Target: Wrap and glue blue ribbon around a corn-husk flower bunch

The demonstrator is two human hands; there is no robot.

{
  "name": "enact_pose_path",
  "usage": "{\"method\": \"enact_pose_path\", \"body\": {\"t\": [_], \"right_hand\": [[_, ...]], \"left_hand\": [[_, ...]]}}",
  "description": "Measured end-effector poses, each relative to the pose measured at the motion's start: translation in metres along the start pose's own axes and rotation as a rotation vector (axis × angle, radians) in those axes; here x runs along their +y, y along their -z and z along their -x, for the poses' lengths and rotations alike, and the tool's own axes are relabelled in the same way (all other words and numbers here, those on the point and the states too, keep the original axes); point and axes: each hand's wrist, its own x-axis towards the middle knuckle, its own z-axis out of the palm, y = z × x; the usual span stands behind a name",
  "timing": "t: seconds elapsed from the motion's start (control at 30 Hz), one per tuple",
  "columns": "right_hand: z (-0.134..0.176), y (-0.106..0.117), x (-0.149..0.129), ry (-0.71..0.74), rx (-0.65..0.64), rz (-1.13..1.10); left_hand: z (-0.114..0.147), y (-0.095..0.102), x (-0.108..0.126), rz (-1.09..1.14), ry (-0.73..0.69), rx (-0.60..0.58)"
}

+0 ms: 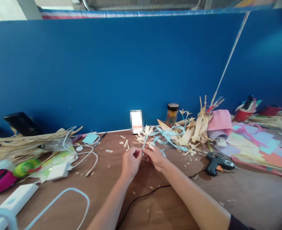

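Observation:
Both hands meet over the middle of the brown table. My left hand (131,161) is closed, its fingertips pinching the low end of a thin, light blue stem (145,140). Beside it, my right hand (155,157) also pinches this stem, close to the left fingertips. Pale husk petals (147,130) spread at the stem's top, like a flower. A long light blue strip (171,138) lies in loops just beyond the right hand; whether it joins the stem is hard to make out. My fingers hide the stem's lowest part.
A pile of dried husks (199,127) and a dark-lidded jar (173,114) stand at the back. To the right lie a black glue gun (217,163) and coloured sheets (263,143). White cables (93,153) and a power strip (18,199) occupy the left. A black cord (143,195) crosses under my arms.

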Motion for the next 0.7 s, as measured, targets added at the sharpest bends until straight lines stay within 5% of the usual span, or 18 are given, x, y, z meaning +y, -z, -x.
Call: {"method": "enact_pose_path", "body": {"t": [0.47, 0.7], "right_hand": [[0.004, -0.015, 0.008, -0.114, 0.094, -0.205], [0.002, -0.011, 0.007, -0.075, 0.160, -0.199]], "left_hand": [[0.010, -0.001, 0.002, -0.569, -0.257, 0.107], [0.013, -0.006, 0.006, -0.532, -0.255, 0.097]]}}
